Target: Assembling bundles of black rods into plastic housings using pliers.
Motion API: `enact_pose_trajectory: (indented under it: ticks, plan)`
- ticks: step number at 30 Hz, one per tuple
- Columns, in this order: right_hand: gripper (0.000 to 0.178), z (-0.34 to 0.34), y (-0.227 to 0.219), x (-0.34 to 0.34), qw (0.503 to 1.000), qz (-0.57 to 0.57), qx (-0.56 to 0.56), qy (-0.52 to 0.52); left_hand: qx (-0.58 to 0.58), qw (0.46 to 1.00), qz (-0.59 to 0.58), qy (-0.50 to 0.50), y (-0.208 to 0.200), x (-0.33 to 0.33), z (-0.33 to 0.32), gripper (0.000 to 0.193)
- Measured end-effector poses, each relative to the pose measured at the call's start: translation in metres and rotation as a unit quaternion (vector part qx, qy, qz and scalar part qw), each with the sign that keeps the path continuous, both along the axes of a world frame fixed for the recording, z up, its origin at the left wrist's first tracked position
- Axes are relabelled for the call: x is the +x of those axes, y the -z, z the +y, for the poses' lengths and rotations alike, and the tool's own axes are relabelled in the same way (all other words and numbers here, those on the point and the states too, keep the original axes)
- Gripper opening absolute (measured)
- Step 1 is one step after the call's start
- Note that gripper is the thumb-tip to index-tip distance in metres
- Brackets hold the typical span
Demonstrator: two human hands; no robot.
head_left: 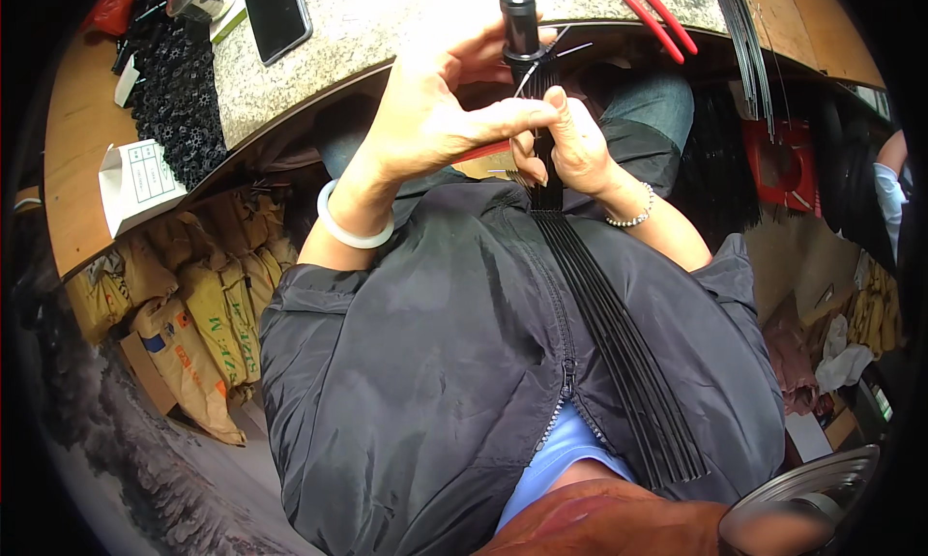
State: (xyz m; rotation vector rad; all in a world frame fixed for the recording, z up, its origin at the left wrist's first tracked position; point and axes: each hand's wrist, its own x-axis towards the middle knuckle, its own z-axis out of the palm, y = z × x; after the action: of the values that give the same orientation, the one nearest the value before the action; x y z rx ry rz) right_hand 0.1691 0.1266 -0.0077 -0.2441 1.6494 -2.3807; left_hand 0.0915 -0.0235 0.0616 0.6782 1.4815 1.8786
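A black umbrella frame (619,338) lies against my dark jacket, its bundled thin ribs fanning toward the lower right. Its thick black shaft end (520,26) points up past the table edge. My left hand (425,111) is bent around the frame just below that end, fingers partly behind it and thumb stretched across. On the other side, my right hand (580,155) has its fingers curled at the ribs, its thumb meeting the left thumb. A thin pale wire (527,77) crosses the frame between the hands, loose ends sticking out. What the fingertips pinch is partly hidden.
On the speckled tabletop (280,92) lie a phone (276,16) and red-handled pliers (657,19). A heap of small black plastic parts (179,102) and a white box (143,184) are at left. Thin metal rods (744,48) overhang the right edge. Sacks (188,358) stand below left.
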Motion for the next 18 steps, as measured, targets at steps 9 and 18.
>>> enact_pose_trajectory:
  ticks: [9, 18]
  plan:
    - [0.060, -0.002, 0.006, 0.000, 0.999, -0.011, -0.030, 0.008, -0.044, 0.985, 0.150, -0.079, 0.014, 0.006, 0.006, 0.050]
    - [0.060, -0.001, 0.004, 0.004, 0.998, -0.022, -0.048, -0.018, 0.010, 1.000, 0.000, -0.027, 0.005, -0.002, -0.001, 0.037]
